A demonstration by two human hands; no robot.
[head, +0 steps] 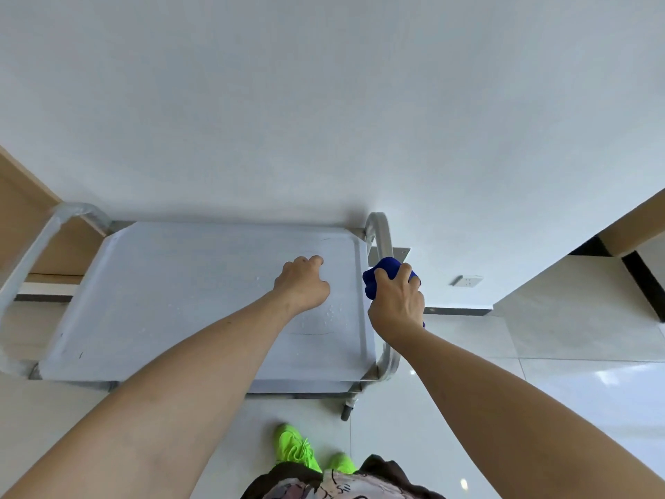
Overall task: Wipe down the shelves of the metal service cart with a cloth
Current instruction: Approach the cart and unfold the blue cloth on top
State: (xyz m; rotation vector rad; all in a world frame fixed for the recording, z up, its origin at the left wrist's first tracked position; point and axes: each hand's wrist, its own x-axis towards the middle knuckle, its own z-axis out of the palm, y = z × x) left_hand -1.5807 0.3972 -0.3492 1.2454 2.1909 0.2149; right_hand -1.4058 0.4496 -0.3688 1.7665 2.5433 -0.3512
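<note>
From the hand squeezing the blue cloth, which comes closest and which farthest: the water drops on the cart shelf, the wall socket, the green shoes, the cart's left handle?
Measured from the right hand, in the head view:
1. Water drops, just to its left on the shelf.
2. Wall socket, to its right, low on the wall.
3. Green shoes, below, on the floor.
4. Left handle, at the cart's opposite end.

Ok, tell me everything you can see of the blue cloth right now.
The blue cloth is deep blue, soft-looking and bunched into a wad. The right hand is closed around it and covers much of it, with a small end showing below the hand. It sits at the right edge of the cart's top shelf, beside the right handle bar. Whether it touches the metal cannot be told.
</note>
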